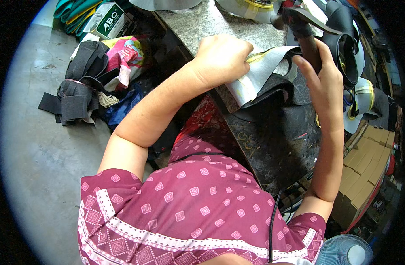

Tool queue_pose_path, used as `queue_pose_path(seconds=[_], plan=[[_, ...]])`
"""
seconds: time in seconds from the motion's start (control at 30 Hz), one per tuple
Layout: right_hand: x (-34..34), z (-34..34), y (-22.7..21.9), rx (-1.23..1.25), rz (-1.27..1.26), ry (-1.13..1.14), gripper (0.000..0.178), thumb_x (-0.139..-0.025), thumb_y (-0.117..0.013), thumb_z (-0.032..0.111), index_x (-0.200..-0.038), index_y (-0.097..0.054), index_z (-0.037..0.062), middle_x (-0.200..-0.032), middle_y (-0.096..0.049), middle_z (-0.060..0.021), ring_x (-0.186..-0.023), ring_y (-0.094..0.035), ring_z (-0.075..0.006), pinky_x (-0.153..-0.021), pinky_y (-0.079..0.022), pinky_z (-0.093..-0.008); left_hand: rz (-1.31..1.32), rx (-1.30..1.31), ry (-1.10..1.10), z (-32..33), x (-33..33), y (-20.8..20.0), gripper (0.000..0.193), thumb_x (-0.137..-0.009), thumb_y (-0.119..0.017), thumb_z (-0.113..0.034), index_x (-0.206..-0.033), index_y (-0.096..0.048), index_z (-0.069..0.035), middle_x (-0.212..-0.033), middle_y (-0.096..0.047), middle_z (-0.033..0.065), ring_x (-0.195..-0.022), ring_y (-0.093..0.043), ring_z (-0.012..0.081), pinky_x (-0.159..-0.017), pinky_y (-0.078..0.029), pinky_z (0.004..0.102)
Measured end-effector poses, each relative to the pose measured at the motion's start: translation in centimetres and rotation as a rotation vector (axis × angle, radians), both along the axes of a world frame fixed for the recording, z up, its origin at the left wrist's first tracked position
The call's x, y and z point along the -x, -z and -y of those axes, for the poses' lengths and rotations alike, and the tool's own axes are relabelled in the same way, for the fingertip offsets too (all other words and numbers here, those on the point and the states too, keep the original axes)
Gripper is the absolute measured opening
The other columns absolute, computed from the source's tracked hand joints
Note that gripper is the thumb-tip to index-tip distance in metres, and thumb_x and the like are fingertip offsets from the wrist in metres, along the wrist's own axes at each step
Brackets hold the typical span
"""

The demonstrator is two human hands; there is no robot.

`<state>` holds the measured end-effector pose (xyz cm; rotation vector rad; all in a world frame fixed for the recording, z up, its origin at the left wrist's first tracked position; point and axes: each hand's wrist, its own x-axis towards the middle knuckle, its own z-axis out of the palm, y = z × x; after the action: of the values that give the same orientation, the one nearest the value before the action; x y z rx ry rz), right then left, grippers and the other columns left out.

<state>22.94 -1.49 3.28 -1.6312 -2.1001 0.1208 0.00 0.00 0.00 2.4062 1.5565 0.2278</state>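
My left hand (pixel 224 61) is closed at the edge of a curved light-grey sheet piece (pixel 261 76) with yellow, glue-like smears along its edge. What the fingertips do is hidden behind the knuckles. Under the sheet lies a dark, curled strip of material (pixel 275 88). To the right, my right hand (pixel 324 81) grips the dark handle of a hammer (pixel 309 46). The metal hammer head is raised above the table, beyond the sheet piece and apart from it.
The worktable (pixel 268 137) has a worn dark surface and a speckled grey slab (pixel 189 26). More grey-and-yellow pieces (pixel 249 9) and black curved pieces (pixel 344 53) lie at the far side and right. Dark strip bundles (pixel 81 66) sit at left, cardboard (pixel 363 168) and a fan (pixel 346 251) at right.
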Motion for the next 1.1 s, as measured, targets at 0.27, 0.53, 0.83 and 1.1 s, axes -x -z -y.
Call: queue_pose_path(seconds=[0.27, 0.53, 0.83, 1.1], plan=[[-0.1, 2.6, 2.0, 0.131, 0.189, 0.032, 0.036, -0.103, -0.056, 0.035, -0.135, -0.057, 0.0191, -0.095, -0.072, -0.019, -0.088, -0.071, -0.0389, -0.073, -0.056, -0.0484, 0.328, -0.205, 0.049, -0.1, 1.1, 3.0, 0.016, -0.082, -0.067, -0.014, -0.097, -0.071, -0.01, -0.089, -0.067, 0.0108, -0.088, -0.068, 0.0334, -0.076, -0.055, 0.0438], [-1.3, 2.0, 1.4, 0.063, 0.031, 0.039, 0.038, -0.099, -0.063, 0.037, -0.134, -0.064, 0.0226, -0.097, -0.073, -0.0175, -0.088, -0.072, -0.0356, -0.075, -0.056, -0.0417, 0.306, -0.332, 0.247, -0.2, 1.2, 3.5, 0.016, -0.084, -0.068, -0.009, -0.099, -0.07, -0.01, -0.092, -0.062, 0.0099, -0.087, -0.067, 0.0338, -0.076, -0.055, 0.043], [-0.4, 2.3, 3.1, 0.095, 0.052, 0.108, 0.036, -0.1, -0.063, 0.038, -0.132, -0.066, 0.0218, -0.094, -0.073, -0.0166, -0.085, -0.072, -0.0363, -0.073, -0.055, -0.0441, 0.347, -0.285, 0.188, 0.2, 0.9, 3.6, 0.018, -0.084, -0.066, -0.009, -0.101, -0.068, -0.012, -0.095, -0.062, 0.0099, -0.093, -0.066, 0.0337, -0.077, -0.056, 0.0448], [-1.2, 2.3, 1.2, -0.122, -0.362, -0.102, 0.038, -0.099, -0.067, 0.031, -0.132, -0.067, 0.0124, -0.107, -0.075, -0.0161, -0.091, -0.075, -0.0264, -0.08, -0.057, -0.0355, 0.324, -0.336, 0.134, 0.8, 0.2, 4.0, 0.017, -0.087, -0.064, -0.01, -0.103, -0.068, -0.013, -0.094, -0.062, 0.0094, -0.086, -0.067, 0.0344, -0.075, -0.056, 0.0451]])
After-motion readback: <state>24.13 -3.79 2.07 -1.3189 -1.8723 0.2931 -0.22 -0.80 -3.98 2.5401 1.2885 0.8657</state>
